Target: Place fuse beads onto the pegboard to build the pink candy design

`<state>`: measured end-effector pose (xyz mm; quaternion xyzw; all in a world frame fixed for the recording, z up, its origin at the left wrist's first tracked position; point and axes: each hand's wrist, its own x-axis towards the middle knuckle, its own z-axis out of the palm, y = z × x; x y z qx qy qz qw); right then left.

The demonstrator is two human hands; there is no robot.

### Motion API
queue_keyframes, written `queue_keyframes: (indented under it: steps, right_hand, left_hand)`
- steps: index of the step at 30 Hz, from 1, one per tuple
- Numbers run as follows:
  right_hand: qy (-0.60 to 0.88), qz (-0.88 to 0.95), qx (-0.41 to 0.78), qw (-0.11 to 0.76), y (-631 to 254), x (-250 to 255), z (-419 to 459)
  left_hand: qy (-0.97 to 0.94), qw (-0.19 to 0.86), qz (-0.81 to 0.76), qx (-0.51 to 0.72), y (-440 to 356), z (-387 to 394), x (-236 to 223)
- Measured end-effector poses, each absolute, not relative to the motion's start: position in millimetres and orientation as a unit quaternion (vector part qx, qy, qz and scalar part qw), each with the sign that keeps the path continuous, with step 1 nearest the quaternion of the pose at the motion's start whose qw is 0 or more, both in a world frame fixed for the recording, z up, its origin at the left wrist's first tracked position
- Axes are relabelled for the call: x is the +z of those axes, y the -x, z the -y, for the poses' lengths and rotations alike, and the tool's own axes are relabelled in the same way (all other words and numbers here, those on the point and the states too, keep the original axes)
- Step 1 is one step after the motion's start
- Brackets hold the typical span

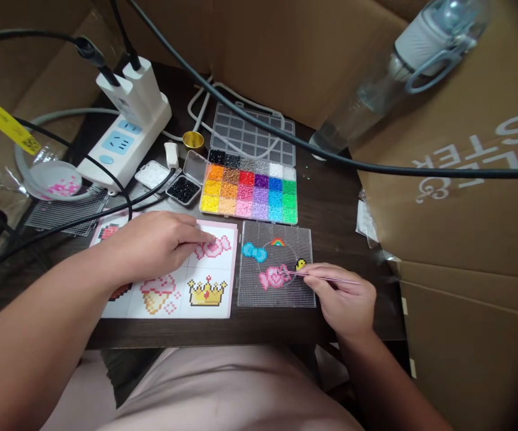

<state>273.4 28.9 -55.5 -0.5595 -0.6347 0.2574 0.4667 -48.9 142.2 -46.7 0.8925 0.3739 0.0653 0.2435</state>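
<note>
My left hand [164, 242] rests on a printed pattern sheet [158, 260], its index finger stretched out to the picture of a pink candy; it holds nothing. My right hand [346, 299] grips pink tweezers [331, 276], whose tips reach the right end of a pink candy made of beads [274, 276]. This candy lies on a clear pegboard [274, 299]. A blue bead bow [254, 252], a small rainbow [278, 242] and a yellow-and-black bead figure [301, 264] also sit on the board. Whether a bead is between the tips is too small to tell.
Behind the pegboard stands an open bead box [249, 191] with many colours. Small cases of black beads [182, 190] and white beads [152, 175] are beside it. A power strip [124, 143], black cables [259, 127], a bottle [375, 84] and cardboard walls [456, 233] surround the table.
</note>
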Motion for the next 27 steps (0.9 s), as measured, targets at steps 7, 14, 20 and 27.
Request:
queue_keyframes:
  steps: [7,14,20,27]
  right_hand:
    - [0.562,0.636,0.258,0.461,-271.8,-53.9,-29.4]
    - [0.556,0.642,0.264,0.457,-269.9,-54.2,-31.6]
    - [0.562,0.642,0.26,0.452,-270.8,-53.9,-30.8]
    - [0.565,0.639,0.258,0.453,-269.8,-53.6,-30.7]
  left_hand:
    - [-0.894,0.245,-0.373,0.045,47.2,-143.9,-44.6]
    - [-0.889,0.257,-0.377,0.047,47.8,-143.8,-44.9]
    - [-0.888,0.26,-0.376,0.056,48.0,-144.1,-44.9]
    - [-0.891,0.252,-0.373,0.062,48.0,-143.2,-46.8]
